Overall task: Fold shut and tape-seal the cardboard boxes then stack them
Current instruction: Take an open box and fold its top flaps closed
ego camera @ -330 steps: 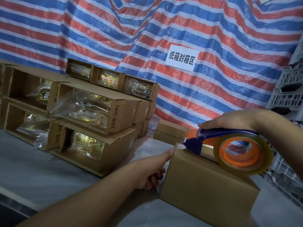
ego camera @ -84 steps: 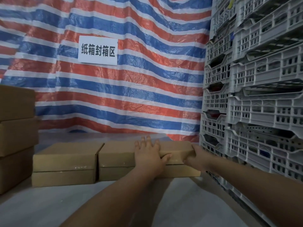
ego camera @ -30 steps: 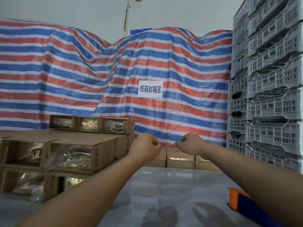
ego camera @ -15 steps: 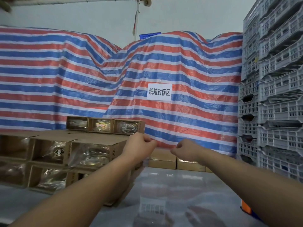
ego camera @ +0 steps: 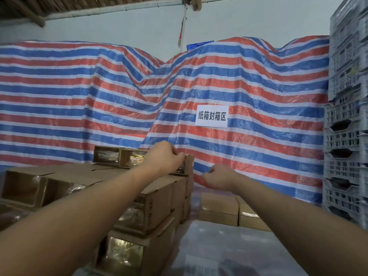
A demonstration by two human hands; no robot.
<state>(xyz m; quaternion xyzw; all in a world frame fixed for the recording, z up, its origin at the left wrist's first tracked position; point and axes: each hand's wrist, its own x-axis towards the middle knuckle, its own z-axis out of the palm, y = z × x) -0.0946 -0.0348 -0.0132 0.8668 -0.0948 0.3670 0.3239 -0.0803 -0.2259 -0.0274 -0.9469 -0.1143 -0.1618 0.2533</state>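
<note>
The left hand (ego camera: 163, 159) is gripping the top box (ego camera: 186, 166) on the open stack (ego camera: 153, 206), fingers curling over its edge; the right hand (ego camera: 217, 177) is hanging curled and empty just beside it. The box is looking light, stiff, open-fronted, so supporting both ends seems wise

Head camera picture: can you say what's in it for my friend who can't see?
A person's left hand reaches onto the top open box of a cardboard stack, while the right hand, fingers curled, hangs in the air beside it. Two closed boxes sit on the table, before a striped tarp.
</note>
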